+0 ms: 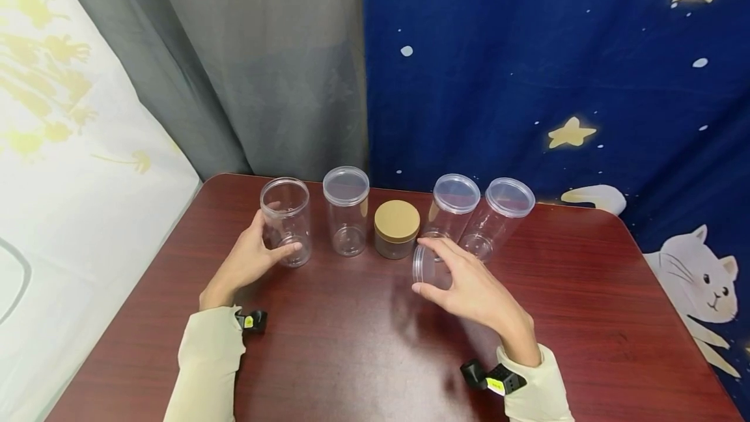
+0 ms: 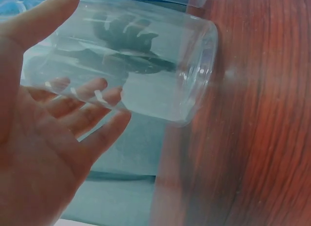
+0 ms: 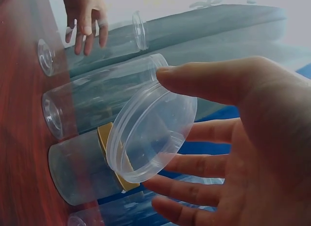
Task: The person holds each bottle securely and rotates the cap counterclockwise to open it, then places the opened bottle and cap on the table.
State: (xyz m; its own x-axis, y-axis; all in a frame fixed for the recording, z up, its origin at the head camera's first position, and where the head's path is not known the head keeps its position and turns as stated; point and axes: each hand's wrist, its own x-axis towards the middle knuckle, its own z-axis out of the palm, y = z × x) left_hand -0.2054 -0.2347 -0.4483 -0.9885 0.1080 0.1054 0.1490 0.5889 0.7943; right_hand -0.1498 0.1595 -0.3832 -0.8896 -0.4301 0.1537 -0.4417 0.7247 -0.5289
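Presently, an open jar [image 1: 286, 221] is gripped upright on the counter [image 1: 363, 337] by the left hand [image 1: 249, 259]; a clear lid [image 1: 426, 264] is pinched by the right hand [image 1: 474, 292], its far edge hidden behind the fingers.

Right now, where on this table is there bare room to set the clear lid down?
The widest bare patch of the table lies in front of the jar row, between the left hand and the right hand holding the clear lid. The right end beyond the lidded jar is bare too. The back row is crowded: the open jar to the gold-lidded jar.

Clear open jar [image 1: 286, 221] upright at row's left end; clear lid [image 1: 426, 264] tilted (off table).
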